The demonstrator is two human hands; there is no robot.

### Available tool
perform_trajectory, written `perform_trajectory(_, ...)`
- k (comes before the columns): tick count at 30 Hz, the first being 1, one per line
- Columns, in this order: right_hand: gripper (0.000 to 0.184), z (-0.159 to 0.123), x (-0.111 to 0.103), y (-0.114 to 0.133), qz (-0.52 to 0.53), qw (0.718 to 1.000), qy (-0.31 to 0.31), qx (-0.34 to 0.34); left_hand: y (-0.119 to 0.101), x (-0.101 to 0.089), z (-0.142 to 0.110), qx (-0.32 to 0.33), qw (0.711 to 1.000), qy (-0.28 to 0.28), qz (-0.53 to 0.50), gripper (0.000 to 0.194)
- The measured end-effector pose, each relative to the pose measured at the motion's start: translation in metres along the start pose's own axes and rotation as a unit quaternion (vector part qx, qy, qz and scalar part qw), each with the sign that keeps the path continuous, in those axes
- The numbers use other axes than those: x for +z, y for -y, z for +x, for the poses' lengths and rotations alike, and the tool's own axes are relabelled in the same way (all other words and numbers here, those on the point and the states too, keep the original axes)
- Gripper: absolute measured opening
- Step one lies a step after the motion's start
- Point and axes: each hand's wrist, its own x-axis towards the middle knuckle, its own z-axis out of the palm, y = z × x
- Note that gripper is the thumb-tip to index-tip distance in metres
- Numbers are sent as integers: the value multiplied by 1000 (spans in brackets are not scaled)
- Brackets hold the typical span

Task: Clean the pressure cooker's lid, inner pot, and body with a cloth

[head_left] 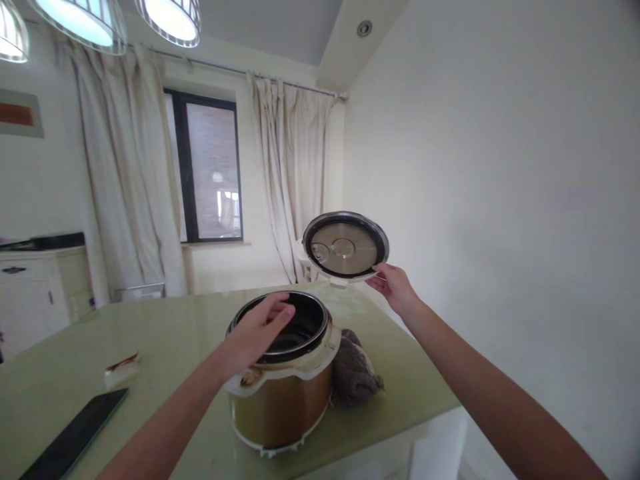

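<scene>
An electric pressure cooker point(283, 410) with a gold-brown body and cream rim stands on the table, its top uncovered. The dark inner pot point(307, 320) sits inside it. My left hand point(260, 328) is over the near left part of the opening, with fingers slightly curved, thumb apart and nothing visible in it. Whether it touches the pot's rim I cannot tell. Up and to the right, my right hand point(393, 283) grips the edge of the cooker lid point(345, 248), which is tilted so its metal underside faces me. A grey cloth point(355, 370) lies bunched against the cooker's right side.
The pale green table point(180, 347) has its near right corner beyond the cloth. A black flat slab point(75, 433) lies at the left, with a small whitish item point(121, 370) behind it. A white cabinet point(33, 293) stands far left, and a wall rises on the right.
</scene>
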Motion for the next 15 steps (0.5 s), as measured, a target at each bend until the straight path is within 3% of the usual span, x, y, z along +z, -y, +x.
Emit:
perform_trajectory(3, 21, -27, 20, 13, 50, 998, 15, 22, -7, -12, 32, -71, 985, -112, -111, 90)
perform_trajectory(6, 27, -43, 36, 21, 18, 997, 73, -17, -8, -25, 45, -99, 979, -124, -132, 92)
perform_trajectory(9, 32, -45, 47, 27, -50, 979, 160, -114, 0, -34, 37, -32, 985, -122, -117, 83)
perform_trajectory(11, 35, -40, 53, 29, -100, 953, 207, -196, 9, -39, 29, 15, 979, -169, -112, 75)
perform_trajectory(13, 35, -31, 63, 28, -164, 926, 217, -260, 17, -45, 25, 58, 968, -222, -104, 66)
perform_trajectory(15, 28, -19, 76, 23, -240, 908, 188, -288, 24, -53, 25, 107, 954, -272, -61, 62)
